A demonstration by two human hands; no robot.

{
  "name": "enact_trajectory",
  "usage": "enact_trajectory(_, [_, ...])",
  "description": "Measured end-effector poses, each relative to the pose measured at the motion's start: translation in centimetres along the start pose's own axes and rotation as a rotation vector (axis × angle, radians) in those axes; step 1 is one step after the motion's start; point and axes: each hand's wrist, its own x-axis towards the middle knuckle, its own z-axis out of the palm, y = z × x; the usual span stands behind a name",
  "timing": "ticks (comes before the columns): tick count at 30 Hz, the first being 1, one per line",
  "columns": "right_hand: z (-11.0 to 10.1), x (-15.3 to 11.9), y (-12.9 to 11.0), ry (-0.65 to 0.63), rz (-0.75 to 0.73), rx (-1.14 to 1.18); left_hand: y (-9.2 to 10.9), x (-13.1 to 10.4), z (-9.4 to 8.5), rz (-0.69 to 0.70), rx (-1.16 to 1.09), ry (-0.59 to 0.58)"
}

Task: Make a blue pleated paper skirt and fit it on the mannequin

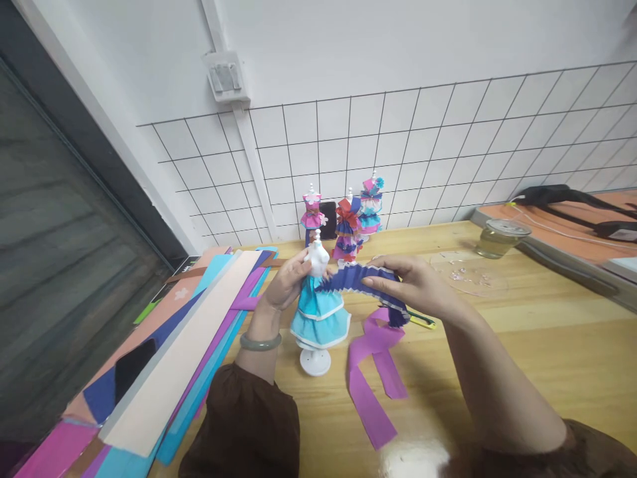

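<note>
A small white mannequin (317, 259) on a round white base wears a tiered light-blue skirt (321, 324) with white edging. My left hand (290, 279) is closed on the mannequin's torso from the left side. Between thumb and fingers, my right hand (411, 282) grips a pleated dark-blue strip (351, 279) with pale edges. The strip's left end lies against the mannequin's waist, and its other end hangs below my right hand. A purple ribbon (368, 352) lies loosely folded on the table, right of the mannequin's base.
Three dressed mannequins, one in pink (312, 212), stand behind. Coloured fabric strips (189, 338) are piled at the left. A yellow cutter (422, 320) lies beyond the ribbon. A lidded jar (501, 238) and a clear dish (468, 273) with small pieces are at the right.
</note>
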Motion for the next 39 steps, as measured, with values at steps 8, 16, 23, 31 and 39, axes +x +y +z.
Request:
enact_trajectory(8, [-1.0, 0.2, 0.8, -0.386, 0.132, 0.058, 0.5, 0.1, -0.7, 0.058, -0.071, 0.105])
enact_trajectory(16, [2.0, 2.3, 7.1, -0.427, 0.242, -0.337, 0.6, 0.2, -1.1, 0.038, -0.131, 0.200])
enact_trajectory(23, [3.9, 2.5, 9.1, -0.288, 0.260, -0.407, 0.7, 0.4, -0.9, 0.039, -0.057, 0.172])
enact_trajectory(31, [2.9, 1.8, 2.2, 0.023, 0.030, 0.409, 0.2, 0.1, 2.5, 0.016, 0.320, 0.114])
enact_trajectory(39, [2.9, 1.3, 0.8, 0.148, 0.052, 0.500, 0.1, -0.1, 4.5, 0.066, 0.562, 0.122])
